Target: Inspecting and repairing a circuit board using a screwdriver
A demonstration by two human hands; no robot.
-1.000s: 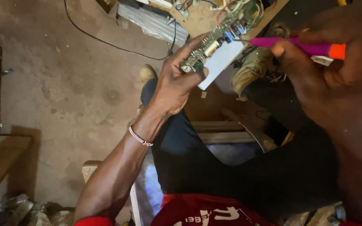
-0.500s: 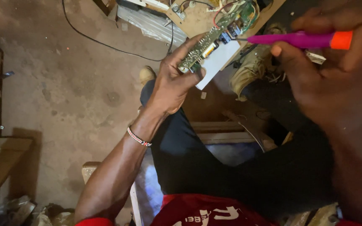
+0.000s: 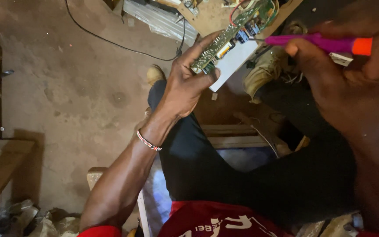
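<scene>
The left hand [image 3: 185, 83] grips the circuit board [image 3: 224, 46] — long axis slanting up-right — toward the purple-handled tool [image 3: 316, 42] pinched in the right hand [image 3: 347, 87].

The left hand [image 3: 185, 85] sits centre-far, gripping a green circuit board [image 3: 224, 41]. To its right, the right hand [image 3: 343, 83] holds a purple-handled tool with orange cap [image 3: 325, 43], tip at the board. A black cable [image 3: 110, 41] lies far left on the floor.
</scene>
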